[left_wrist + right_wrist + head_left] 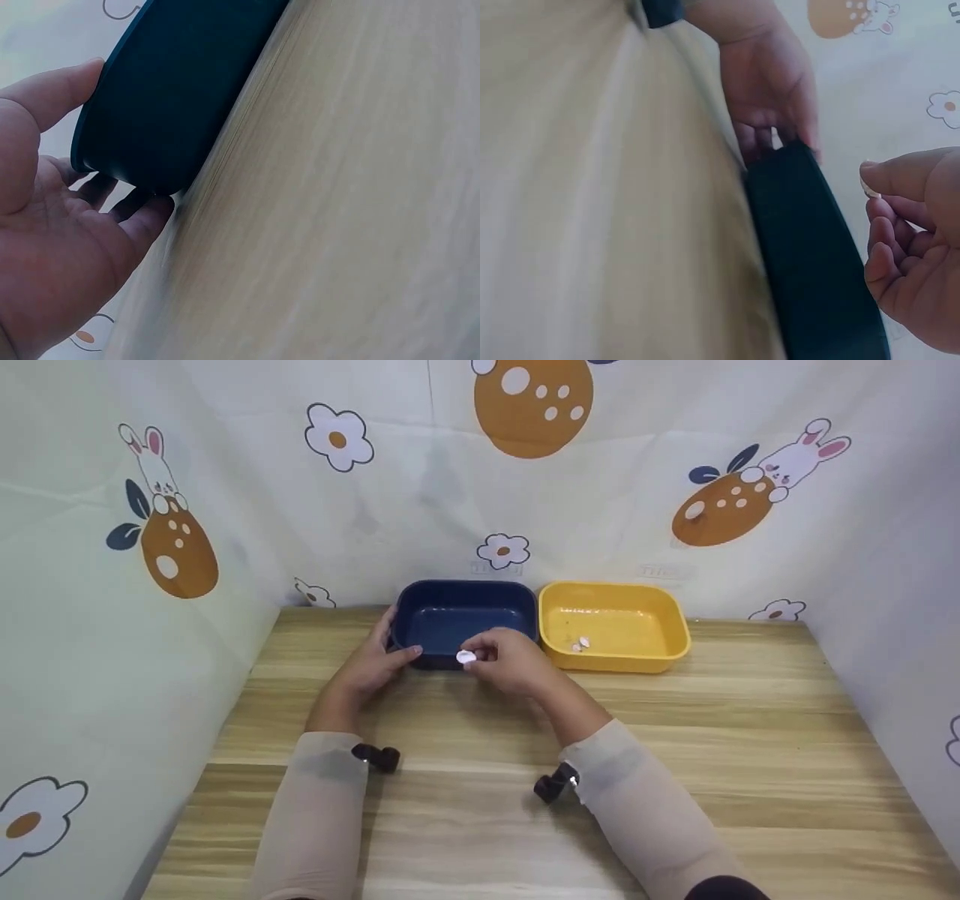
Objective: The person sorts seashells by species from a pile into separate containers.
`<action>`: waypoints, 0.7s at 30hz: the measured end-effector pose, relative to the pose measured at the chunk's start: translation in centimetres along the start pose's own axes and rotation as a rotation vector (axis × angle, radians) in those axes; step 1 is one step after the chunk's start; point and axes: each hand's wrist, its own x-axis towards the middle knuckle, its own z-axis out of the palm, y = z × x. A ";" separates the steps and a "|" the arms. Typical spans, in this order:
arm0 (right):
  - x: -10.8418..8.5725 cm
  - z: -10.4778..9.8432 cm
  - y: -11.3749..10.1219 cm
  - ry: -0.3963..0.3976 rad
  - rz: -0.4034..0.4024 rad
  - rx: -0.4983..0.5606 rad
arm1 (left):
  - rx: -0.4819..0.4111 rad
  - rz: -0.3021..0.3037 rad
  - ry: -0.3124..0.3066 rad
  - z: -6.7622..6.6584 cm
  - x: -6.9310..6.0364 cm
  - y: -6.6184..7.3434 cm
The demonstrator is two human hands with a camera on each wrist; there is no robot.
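Observation:
My left hand [365, 660] holds the left end of a dark blue plastic tub [465, 619]. Its thumb lies on the front rim and the fingers spread along the side, as the left wrist view also shows. Between thumb and fingertips, my right hand [510, 661] pinches a small white shell-like piece [466, 657], over the tub's front rim. The right wrist view shows this piece [868, 180] edge-on, thin and curved. Nothing shows on the visible floor of the blue tub; the right hand hides part of it.
To the right, touching or nearly touching the blue tub, stands a yellow tub [622, 664] with a few small pale pieces [581, 643] at its front left. Both stand on a wood-grain table [465, 825] against a patterned cloth wall [420, 510].

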 end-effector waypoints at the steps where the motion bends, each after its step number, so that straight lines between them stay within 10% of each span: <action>1: 0.2 -0.2 -0.1 0.005 0.004 0.004 | -0.005 0.007 0.002 0.0 0.0 0.0; 21: 3.1 -2.8 0.3 0.088 0.102 0.057 | -0.017 -0.017 -0.009 0.1 -0.3 0.2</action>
